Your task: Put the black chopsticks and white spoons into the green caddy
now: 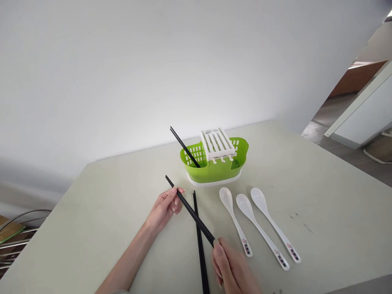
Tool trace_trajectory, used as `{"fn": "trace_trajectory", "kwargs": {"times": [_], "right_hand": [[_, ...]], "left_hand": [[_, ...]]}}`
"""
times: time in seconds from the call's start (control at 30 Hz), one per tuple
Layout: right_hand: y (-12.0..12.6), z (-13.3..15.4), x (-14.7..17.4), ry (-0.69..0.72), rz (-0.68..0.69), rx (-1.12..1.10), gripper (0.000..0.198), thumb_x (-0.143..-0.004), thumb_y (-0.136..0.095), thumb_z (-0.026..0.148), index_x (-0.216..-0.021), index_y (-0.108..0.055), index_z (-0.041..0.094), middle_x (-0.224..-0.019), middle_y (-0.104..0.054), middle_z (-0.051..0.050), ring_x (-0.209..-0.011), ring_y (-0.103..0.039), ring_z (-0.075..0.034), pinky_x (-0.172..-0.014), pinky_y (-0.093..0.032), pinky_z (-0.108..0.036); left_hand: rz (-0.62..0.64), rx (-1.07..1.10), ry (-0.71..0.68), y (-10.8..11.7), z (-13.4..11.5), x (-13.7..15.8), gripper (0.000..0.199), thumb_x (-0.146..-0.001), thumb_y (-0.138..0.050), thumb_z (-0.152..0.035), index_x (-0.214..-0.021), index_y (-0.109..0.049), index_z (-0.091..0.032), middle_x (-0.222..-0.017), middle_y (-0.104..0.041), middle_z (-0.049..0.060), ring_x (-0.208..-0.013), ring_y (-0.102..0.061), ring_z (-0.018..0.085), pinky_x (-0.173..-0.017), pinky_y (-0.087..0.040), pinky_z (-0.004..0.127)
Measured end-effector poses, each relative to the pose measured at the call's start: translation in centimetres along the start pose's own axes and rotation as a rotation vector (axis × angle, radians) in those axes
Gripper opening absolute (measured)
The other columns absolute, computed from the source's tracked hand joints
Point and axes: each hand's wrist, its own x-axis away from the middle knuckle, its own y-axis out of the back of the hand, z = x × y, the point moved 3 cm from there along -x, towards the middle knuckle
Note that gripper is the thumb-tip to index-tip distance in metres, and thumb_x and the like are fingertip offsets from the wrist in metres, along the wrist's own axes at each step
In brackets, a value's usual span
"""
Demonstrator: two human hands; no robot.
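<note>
A pair of black chopsticks (196,218) is held slanting above the table between both hands. My left hand (164,210) pinches it near the thin tips, and my right hand (231,265) grips the thick end. Under it, another pair of black chopsticks (200,249) lies on the table. Beyond the hands stands a green cutlery basket (211,171) with a white slotted rack (218,145) across its middle. Black chopsticks (183,146) lean in the basket's left compartment, tips up. To the right of my right hand lie three white spoons (257,228), bowls pointing away from me.
The pale table (122,196) meets a white wall (153,73) at the back. Metal rails (18,245) show low beyond the left edge. A white panel (364,106) stands on the floor past the right edge.
</note>
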Motion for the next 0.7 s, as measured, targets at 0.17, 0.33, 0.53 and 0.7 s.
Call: {"fn": "trace_trajectory", "kwargs": {"times": [0.17,0.33,0.53,0.7], "right_hand": [[0.4,1.0,-0.1,-0.185,0.065,-0.229,0.059,-0.107,-0.026,0.068,-0.068,-0.041,0.027,-0.056,-0.045,0.002,-0.05,-0.044,-0.015,-0.05,-0.039,-0.027],[0.8,1.6,-0.3,-0.186,0.079,-0.319,0.063,-0.106,-0.024,0.072,-0.067,-0.044,0.025,-0.057,-0.045,0.002,-0.05,-0.044,-0.014,-0.053,-0.036,-0.028],[0.8,1.5,-0.3,-0.174,0.09,-0.302,0.064,-0.105,-0.026,0.072,-0.067,-0.044,0.025,-0.055,-0.044,0.003,-0.051,-0.043,-0.013,-0.054,-0.035,-0.028],[0.9,2.1,-0.4,-0.141,0.116,-0.274,0.063,-0.106,-0.026,0.072,-0.07,-0.045,0.024,-0.057,-0.043,0.004,-0.052,-0.042,-0.012,-0.054,-0.033,-0.028]], "left_hand": [[-0.05,0.02,-0.024,-0.1,-0.4,0.0,0.037,-0.085,-0.082,-0.049,-0.09,-0.076,-0.013,-0.062,-0.042,-0.005,-0.05,-0.034,0.005,-0.046,-0.03,0.021],[-0.09,0.05,-0.034,0.2,-0.7,-0.2,0.038,-0.084,-0.083,-0.049,-0.089,-0.074,-0.013,-0.063,-0.039,-0.006,-0.05,-0.032,0.004,-0.045,-0.029,0.019],[-0.123,0.094,-0.056,0.6,-0.8,-0.3,0.038,-0.081,-0.086,-0.047,-0.089,-0.073,-0.012,-0.062,-0.039,-0.007,-0.05,-0.032,0.003,-0.044,-0.032,0.017],[-0.19,0.17,-0.151,1.4,-1.8,-0.9,0.035,-0.079,-0.089,-0.04,-0.088,-0.071,-0.011,-0.063,-0.041,-0.007,-0.049,-0.035,0.003,-0.043,-0.034,0.016]]}}
